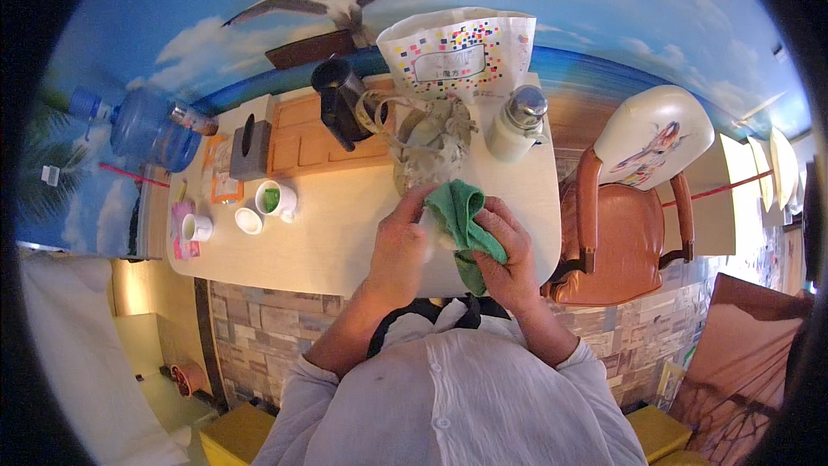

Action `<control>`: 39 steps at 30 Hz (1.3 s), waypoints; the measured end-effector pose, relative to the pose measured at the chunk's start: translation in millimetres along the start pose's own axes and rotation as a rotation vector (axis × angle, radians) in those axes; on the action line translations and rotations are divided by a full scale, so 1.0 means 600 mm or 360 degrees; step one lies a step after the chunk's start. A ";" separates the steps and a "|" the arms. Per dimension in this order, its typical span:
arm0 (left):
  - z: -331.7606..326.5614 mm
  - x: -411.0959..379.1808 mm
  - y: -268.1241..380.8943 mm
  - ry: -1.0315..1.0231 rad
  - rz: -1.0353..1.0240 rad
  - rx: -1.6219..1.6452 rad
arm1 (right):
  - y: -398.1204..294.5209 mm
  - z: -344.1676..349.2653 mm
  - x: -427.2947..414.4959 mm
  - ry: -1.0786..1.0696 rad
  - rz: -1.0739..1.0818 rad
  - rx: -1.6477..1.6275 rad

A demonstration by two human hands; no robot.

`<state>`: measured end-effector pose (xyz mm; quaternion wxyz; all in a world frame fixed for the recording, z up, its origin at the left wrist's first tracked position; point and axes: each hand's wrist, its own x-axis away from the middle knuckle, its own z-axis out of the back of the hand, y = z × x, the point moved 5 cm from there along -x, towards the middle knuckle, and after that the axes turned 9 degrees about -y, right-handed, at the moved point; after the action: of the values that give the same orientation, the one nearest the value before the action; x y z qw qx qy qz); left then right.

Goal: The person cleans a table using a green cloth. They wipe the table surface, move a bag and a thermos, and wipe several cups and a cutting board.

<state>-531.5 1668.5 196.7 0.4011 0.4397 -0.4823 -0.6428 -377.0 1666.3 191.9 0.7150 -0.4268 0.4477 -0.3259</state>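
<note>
Above the table's near edge, my right hand point(514, 252) grips a folded green cloth point(459, 213), part of which hangs below the fingers. Facing it, my left hand point(401, 249) curls around a pale, partly see-through object point(435, 233). The cloth covers much of that object, so its kind cannot be made out. The left thumb reaches up to the cloth's edge. Just beyond both hands lies a pale patterned fabric bag point(430, 136) with looped handles. A pale flask with a silver lid point(517, 123) stands to its right.
Behind the fabric bag are a black pitcher point(346, 103) and a large white bag point(462, 58). Leftward on the table point(310, 246) stand a grey tissue box point(251, 150), white mug point(277, 202), white lid point(248, 221), small cup point(196, 228) and blue water jug point(152, 129). A brown armchair point(624, 233) is at right.
</note>
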 end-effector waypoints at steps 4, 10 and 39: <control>0.000 0.005 0.006 -0.0006 0.0019 -0.0228 | -0.029 -0.001 -0.011 -0.0113 -0.0017 0.0321; 0.003 0.011 -0.016 0.0197 0.0042 -0.0086 | -0.070 -0.057 0.001 -0.0050 0.0171 0.1159; 0.024 0.070 -0.033 0.0657 0.0265 0.1314 | -0.009 -0.149 0.063 -0.0103 0.0622 0.1086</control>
<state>-559.2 1637.3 172.1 0.3302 0.6411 -0.6414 -0.2619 -444.8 1603.6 162.2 0.8780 -0.0815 0.3637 -0.3002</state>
